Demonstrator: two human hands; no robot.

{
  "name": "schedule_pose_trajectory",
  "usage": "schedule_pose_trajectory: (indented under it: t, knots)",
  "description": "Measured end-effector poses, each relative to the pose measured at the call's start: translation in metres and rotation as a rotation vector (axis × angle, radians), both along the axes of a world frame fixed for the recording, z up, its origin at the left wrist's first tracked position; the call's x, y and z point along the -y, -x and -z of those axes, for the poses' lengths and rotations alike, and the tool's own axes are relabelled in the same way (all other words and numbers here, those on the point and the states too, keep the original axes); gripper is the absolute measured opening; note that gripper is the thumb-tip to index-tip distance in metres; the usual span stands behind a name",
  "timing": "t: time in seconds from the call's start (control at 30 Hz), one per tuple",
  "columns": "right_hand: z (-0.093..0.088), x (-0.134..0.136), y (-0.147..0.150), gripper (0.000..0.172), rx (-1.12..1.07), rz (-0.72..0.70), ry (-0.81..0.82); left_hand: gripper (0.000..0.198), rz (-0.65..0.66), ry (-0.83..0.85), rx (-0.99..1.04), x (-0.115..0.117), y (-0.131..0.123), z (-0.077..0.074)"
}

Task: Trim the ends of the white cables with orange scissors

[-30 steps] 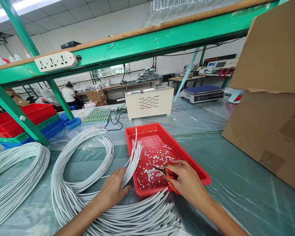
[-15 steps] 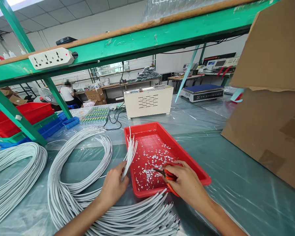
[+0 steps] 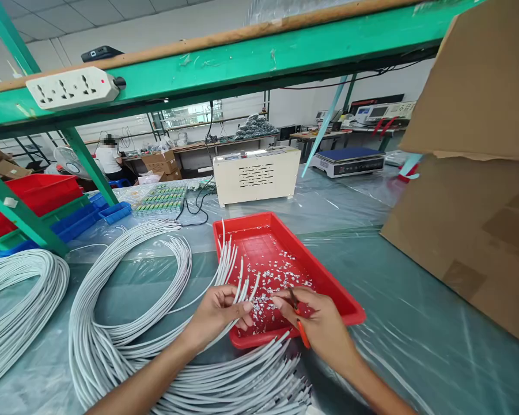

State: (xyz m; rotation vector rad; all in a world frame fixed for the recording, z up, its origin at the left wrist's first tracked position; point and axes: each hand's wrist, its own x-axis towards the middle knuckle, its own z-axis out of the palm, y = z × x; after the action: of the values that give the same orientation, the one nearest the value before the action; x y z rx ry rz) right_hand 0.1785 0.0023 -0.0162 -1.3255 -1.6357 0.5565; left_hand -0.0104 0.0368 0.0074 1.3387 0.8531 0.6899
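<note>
Several white cables [image 3: 242,291] fan out from my left hand [image 3: 222,314], which is closed around them over the near left part of the red tray [image 3: 328,278]. Small white and silvery scraps [image 3: 270,274] lie scattered on the tray's floor. My right hand [image 3: 322,323] holds orange-handled scissors [image 3: 303,331], their dark blades pointing up, above the tray's near right part. Its thumb and forefinger reach toward the cable ends, just apart from them. Below both hands a thick bundle of white cables [image 3: 237,377] spreads its cut ends in front of the tray.
Coiled white cables [image 3: 86,305] and another coil [image 3: 47,288] lie at left. A beige box-shaped machine [image 3: 256,176] stands behind the tray, a scale [image 3: 348,161] beyond it. Cardboard [image 3: 462,242] rises at right. A green beam [image 3: 224,66] crosses overhead. Someone [image 3: 109,158] sits far back left.
My left hand has moved right and fanned some cables out of the bunch. My right hand's fingers have come closer to them, and the scissors have turned from pointing left to pointing up.
</note>
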Motion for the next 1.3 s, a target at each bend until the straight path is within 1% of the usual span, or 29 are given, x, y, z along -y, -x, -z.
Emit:
schedule_pose_trajectory:
  t: [0.13,0.2,0.33,0.4,0.5,0.53,0.57,0.63,0.67,0.73,0.77,0.83,0.93,1.03,1.13,1.2,1.3]
  knots:
    - [-0.004,0.003,0.007,0.021,-0.201,0.005,0.036,0.028,0.041,0.045,-0.011,0.005,-0.007,0.002]
    - [-0.004,0.003,0.009,0.019,-0.280,0.005,0.058,0.027,0.057,0.052,-0.051,0.008,-0.008,0.001]
    - [-0.004,0.002,0.010,0.012,-0.400,-0.028,0.103,0.027,0.115,-0.016,-0.126,0.008,-0.006,0.002]
    - [-0.005,0.002,0.010,0.012,-0.456,-0.036,0.121,0.028,0.055,-0.047,-0.097,0.006,-0.003,0.003]
    - [-0.005,0.002,0.013,0.016,-0.528,-0.052,0.152,0.024,-0.152,-0.081,-0.060,0.005,-0.002,0.000]
    - [-0.004,0.003,0.015,0.016,-0.544,-0.065,0.164,0.022,-0.189,-0.114,-0.069,0.006,-0.002,-0.003]
    - [-0.004,0.003,0.017,0.016,-0.557,-0.078,0.175,0.020,-0.186,-0.155,-0.085,0.007,-0.004,-0.006]
    - [-0.003,0.005,0.022,0.016,-0.575,-0.100,0.191,0.019,-0.088,-0.198,-0.097,0.011,-0.007,-0.012]
    - [-0.002,0.006,0.025,0.015,-0.583,-0.110,0.194,0.019,-0.025,-0.187,-0.086,0.013,-0.009,-0.013]
    - [-0.002,0.009,0.029,0.012,-0.585,-0.153,0.202,0.019,0.024,-0.127,-0.029,0.016,-0.011,-0.014]
    - [-0.002,0.010,0.030,0.011,-0.572,-0.173,0.198,0.020,0.028,-0.099,-0.006,0.017,-0.012,-0.012]
    - [-0.004,0.011,0.029,0.010,-0.501,-0.174,0.164,0.022,-0.011,-0.085,0.009,0.018,-0.012,-0.007]
    - [-0.006,0.011,0.020,0.010,-0.320,-0.086,0.087,0.026,-0.109,-0.103,-0.001,0.017,-0.010,0.001]
    - [-0.008,0.006,0.008,0.014,-0.025,0.023,-0.011,0.026,-0.171,-0.086,0.017,0.017,-0.007,0.005]
    - [-0.007,0.002,0.000,0.031,0.324,0.139,-0.143,0.024,-0.194,-0.097,0.024,0.017,-0.006,0.005]
    - [-0.006,0.001,-0.002,0.036,0.436,0.152,-0.173,0.025,-0.189,-0.099,0.012,0.017,-0.006,0.004]
    - [-0.005,0.002,-0.001,0.036,0.481,0.110,-0.162,0.026,-0.165,-0.090,-0.009,0.017,-0.006,0.003]
